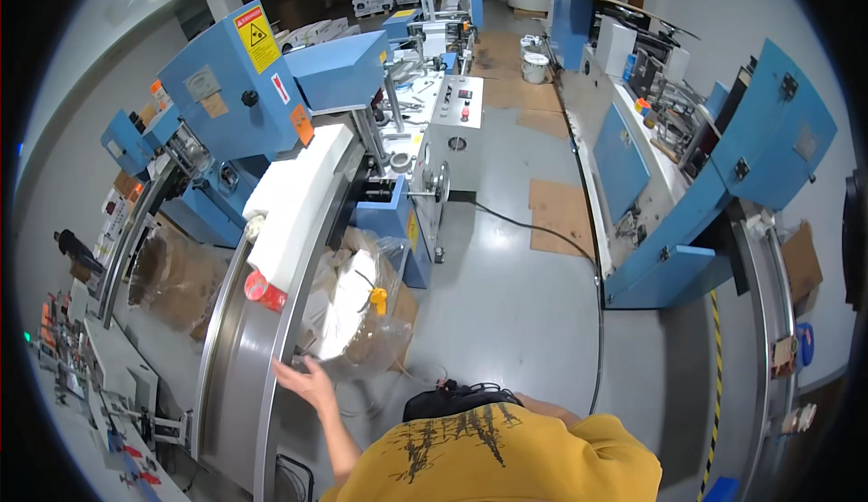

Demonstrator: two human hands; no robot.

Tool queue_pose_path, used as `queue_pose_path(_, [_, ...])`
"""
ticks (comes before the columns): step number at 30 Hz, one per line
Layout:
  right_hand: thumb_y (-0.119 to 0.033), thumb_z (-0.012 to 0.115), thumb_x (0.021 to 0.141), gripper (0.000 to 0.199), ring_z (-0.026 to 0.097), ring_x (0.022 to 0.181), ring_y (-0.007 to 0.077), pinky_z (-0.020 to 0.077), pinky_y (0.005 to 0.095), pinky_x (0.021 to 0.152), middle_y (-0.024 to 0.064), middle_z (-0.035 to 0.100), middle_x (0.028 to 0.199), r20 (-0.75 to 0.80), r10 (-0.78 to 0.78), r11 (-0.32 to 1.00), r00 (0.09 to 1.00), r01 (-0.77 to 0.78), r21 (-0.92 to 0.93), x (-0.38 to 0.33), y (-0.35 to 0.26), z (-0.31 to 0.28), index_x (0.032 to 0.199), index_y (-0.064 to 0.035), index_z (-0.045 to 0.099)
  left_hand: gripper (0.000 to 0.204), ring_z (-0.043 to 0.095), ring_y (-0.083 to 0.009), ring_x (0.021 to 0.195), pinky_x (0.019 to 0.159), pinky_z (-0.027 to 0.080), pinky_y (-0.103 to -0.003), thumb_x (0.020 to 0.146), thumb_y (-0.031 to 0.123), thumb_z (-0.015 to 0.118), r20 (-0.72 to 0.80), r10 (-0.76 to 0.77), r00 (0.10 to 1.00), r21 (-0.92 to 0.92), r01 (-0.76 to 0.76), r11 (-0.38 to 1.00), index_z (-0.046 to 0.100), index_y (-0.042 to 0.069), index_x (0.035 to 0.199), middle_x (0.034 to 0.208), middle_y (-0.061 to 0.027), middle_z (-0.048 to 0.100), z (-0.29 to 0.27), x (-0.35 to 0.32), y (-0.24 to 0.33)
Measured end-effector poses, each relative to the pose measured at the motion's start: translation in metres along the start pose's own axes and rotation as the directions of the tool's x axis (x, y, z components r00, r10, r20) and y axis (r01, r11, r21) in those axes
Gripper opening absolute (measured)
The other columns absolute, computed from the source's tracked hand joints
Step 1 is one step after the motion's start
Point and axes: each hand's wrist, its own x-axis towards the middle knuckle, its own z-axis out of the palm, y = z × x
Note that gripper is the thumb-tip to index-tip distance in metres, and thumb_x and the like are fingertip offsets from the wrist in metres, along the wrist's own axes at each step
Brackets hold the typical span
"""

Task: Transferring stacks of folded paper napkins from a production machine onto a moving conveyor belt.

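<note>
My left hand [309, 384] is at the near metal side rail [287, 321] of a long chute, fingers stretched out and apart, holding nothing. Its fingertips meet or nearly meet the rail; contact is hard to tell. Inside the chute lies a stack of white sheets [303, 199], with a red-and-white roll-shaped item [264, 291] at its near end. Below the rail is a clear plastic bag [362, 339] with white scraps and a yellow piece [378, 300]. Only a bit of my right arm [547, 409] shows beside my yellow shirt; the right hand is hidden.
A blue machine [212, 95] with a yellow warning label stands over the chute. Beyond it is a grey control box [455, 131] with buttons. A black cable [533, 224] crosses the grey floor near flat cardboard [556, 217]. Another blue machine [678, 222] stands right.
</note>
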Motion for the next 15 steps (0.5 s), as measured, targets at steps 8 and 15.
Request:
queue_pose_path(8, [-0.048,0.065,0.071,0.058,0.063,0.097,0.0279,0.0475,0.0327,0.086,0.0126,0.068,0.103,-0.152,0.011,1.0,0.988,-0.007,0.024,0.105,-0.168,-0.137,0.113,-0.0087,0.062,0.068,0.032,-0.0418,0.126,0.106,0.028,-0.048,0.079,0.004,0.061,-0.154,-0.105,0.982,0.146,0.128,0.981,0.03,0.0,0.138,0.135,-0.0259,0.032,0.016,0.068,-0.016])
queue_pose_path(15, [-0.038,0.061,0.076,0.039,0.062,0.098,0.031,0.0491,0.0397,0.082,0.0149,0.067,0.102,0.062,-0.079,0.938,0.995,0.095,-0.333,0.175,-0.183,-0.189,0.1,-0.0079,0.068,0.067,0.047,-0.0382,0.112,0.084,0.046,-0.042,0.08,0.005,0.061,-0.239,-0.203,0.95,0.229,0.258,0.939,0.031,0.002,0.139,0.131,-0.0251,0.037,0.024,0.082,-0.052])
